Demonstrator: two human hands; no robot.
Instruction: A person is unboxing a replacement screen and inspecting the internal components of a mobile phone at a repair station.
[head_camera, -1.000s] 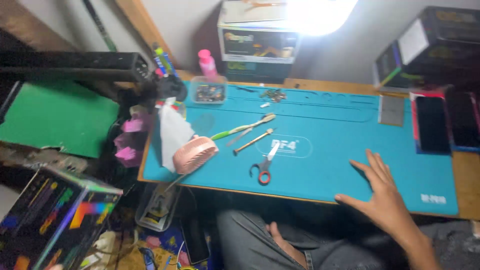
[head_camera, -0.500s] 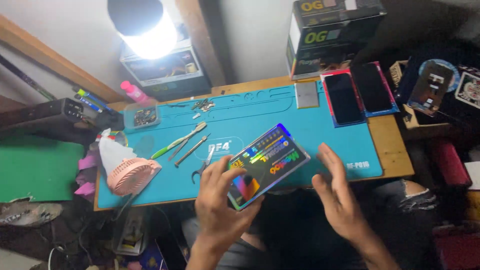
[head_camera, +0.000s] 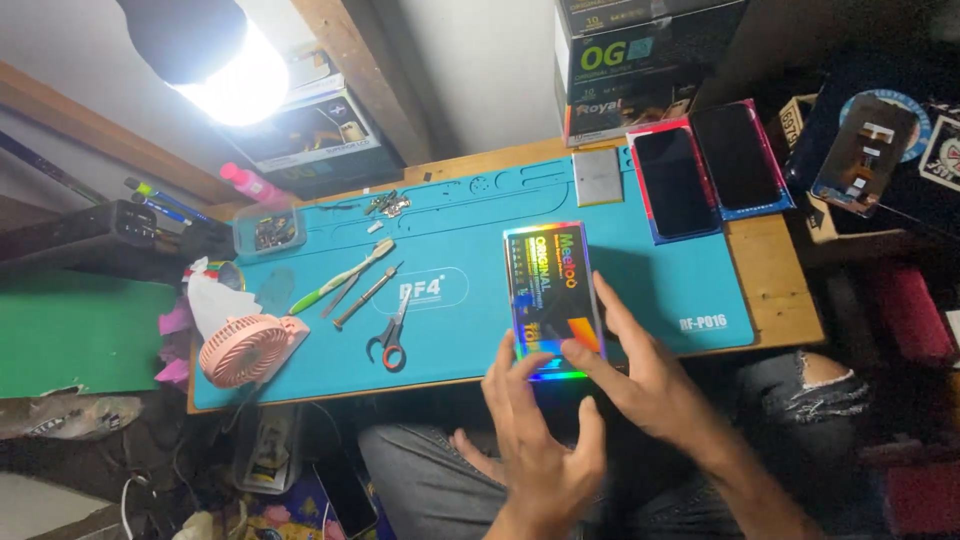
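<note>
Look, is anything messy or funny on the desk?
Nothing is spilled or broken. The shiny box sticks out past the front edge of the blue mat, and the pink fan lies flat on its left end.

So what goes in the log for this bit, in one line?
left hand: fingertips at shiny box's near edge | right hand: fingers on shiny box | box: flat on blue mat | scissors: left of box
</note>
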